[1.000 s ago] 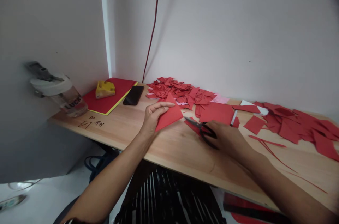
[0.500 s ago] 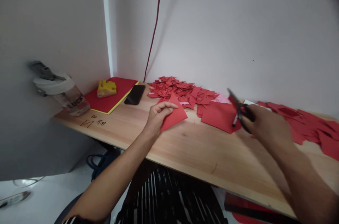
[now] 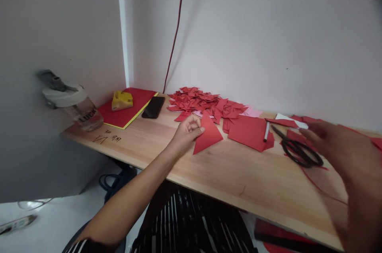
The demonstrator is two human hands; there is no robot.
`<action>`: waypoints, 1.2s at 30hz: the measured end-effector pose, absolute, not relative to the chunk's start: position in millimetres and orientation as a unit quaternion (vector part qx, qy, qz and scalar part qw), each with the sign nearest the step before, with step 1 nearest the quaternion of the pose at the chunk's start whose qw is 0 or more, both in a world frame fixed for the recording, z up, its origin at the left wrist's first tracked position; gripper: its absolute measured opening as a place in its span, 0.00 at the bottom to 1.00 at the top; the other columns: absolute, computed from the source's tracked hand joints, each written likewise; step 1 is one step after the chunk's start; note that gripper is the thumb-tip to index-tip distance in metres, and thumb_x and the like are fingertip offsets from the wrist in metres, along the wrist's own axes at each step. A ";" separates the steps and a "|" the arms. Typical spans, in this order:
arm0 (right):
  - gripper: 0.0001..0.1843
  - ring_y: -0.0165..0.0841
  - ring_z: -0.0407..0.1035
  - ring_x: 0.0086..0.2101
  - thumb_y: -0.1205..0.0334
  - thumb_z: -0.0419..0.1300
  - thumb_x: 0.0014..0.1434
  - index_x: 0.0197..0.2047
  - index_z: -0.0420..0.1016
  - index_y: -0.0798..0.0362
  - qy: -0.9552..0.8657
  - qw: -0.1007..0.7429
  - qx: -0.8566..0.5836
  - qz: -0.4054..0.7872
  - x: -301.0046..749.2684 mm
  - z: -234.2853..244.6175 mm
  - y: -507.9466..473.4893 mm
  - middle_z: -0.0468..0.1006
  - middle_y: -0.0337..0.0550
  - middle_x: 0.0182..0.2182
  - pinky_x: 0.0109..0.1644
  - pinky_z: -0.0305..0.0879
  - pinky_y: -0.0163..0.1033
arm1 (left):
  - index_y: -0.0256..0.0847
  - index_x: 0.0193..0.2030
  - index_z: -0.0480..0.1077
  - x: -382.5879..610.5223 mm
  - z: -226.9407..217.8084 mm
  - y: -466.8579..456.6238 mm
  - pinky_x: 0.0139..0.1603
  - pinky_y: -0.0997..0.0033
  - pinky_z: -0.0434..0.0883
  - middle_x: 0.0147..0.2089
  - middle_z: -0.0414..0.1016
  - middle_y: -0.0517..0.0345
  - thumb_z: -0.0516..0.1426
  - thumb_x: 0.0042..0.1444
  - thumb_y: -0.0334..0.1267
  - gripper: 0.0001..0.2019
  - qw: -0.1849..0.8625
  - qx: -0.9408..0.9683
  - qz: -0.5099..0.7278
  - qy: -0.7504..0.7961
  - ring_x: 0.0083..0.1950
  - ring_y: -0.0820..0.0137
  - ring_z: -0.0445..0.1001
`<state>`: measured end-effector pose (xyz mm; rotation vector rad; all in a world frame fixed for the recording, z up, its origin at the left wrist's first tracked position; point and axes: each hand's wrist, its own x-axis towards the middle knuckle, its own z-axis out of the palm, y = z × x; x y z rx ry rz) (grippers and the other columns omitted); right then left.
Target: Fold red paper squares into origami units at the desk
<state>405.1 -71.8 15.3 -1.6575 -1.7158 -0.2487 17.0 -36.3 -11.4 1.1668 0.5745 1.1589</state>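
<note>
My left hand (image 3: 187, 130) pinches a red paper triangle (image 3: 208, 133) by its left edge and holds it just above the wooden table (image 3: 227, 169). Black scissors (image 3: 298, 150) lie on the table to the right, blades pointing back and left. My right hand (image 3: 343, 149) hovers just right of the scissors, blurred, fingers spread and holding nothing. A flat red paper sheet (image 3: 249, 129) lies between the triangle and the scissors, with a white pen (image 3: 266, 132) on its right edge.
A heap of folded red paper pieces (image 3: 205, 103) sits by the back wall. More red scraps (image 3: 310, 123) lie at the far right. A black phone (image 3: 153, 107), a red pad (image 3: 127, 110) with a yellow object (image 3: 122, 100) and a clear bottle (image 3: 76, 105) stand at the left.
My right hand carried the scissors from the table's middle to the right, set them down and let go. My left hand shifted the triangle slightly right.
</note>
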 end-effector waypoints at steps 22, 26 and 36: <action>0.10 0.39 0.76 0.40 0.58 0.58 0.63 0.44 0.78 0.49 -0.802 0.364 -0.451 0.144 261.6 -6.4 -80.2 0.82 0.49 0.41 0.44 0.73 0.44 | 0.39 0.48 0.64 62.5 -17.2 -41.5 0.34 0.79 0.70 0.34 0.76 0.60 0.67 0.42 0.30 0.26 0.755 0.387 0.464 0.255 0.29 0.78 0.74; 0.09 0.38 0.75 0.36 0.55 0.59 0.62 0.36 0.78 0.50 -0.768 0.387 -0.481 0.171 258.9 -5.2 -82.1 0.82 0.46 0.34 0.41 0.71 0.43 | 0.38 0.50 0.64 59.7 -13.8 -47.8 0.34 0.76 0.73 0.31 0.76 0.61 0.67 0.43 0.32 0.26 0.771 0.392 0.437 0.247 0.26 0.77 0.73; 0.15 0.29 0.64 0.23 0.51 0.58 0.61 0.28 0.69 0.52 -0.684 0.431 -0.532 0.253 253.1 -3.4 -81.0 0.71 0.37 0.21 0.29 0.59 0.34 | 0.38 0.49 0.63 63.3 -13.2 -51.3 0.36 0.69 0.77 0.33 0.78 0.57 0.64 0.45 0.34 0.24 0.729 0.450 0.437 0.274 0.35 0.67 0.80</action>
